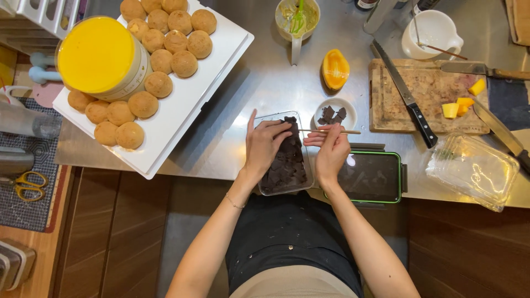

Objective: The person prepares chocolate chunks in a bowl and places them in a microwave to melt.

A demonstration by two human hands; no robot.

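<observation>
Chocolate pieces (287,163), dark and broken, fill the clear rectangular container (305,182) at the counter edge, and we take this container as our landmark. Our left hand (264,144) lies over its upper part, fingers curled onto the pieces; whether it really pinches one, we cannot tell. Our right hand (331,152), just right of the container, is closed around a thin wooden stick (331,131) which lies level, its free end pointing away to the right.

To do this well, we judge it better to lift one piece at a time, keeping the stick steady and the container flat, because it sits near the edge.

Just above and right of the container stands a small white bowl (334,113) with a few chocolate pieces. Directly right lies a dark tablet with a green rim (371,176). Further right is a wooden cutting board (428,94) with a long knife (406,96). Well to the left, a white tray (182,105) carries round buns (165,41).
</observation>
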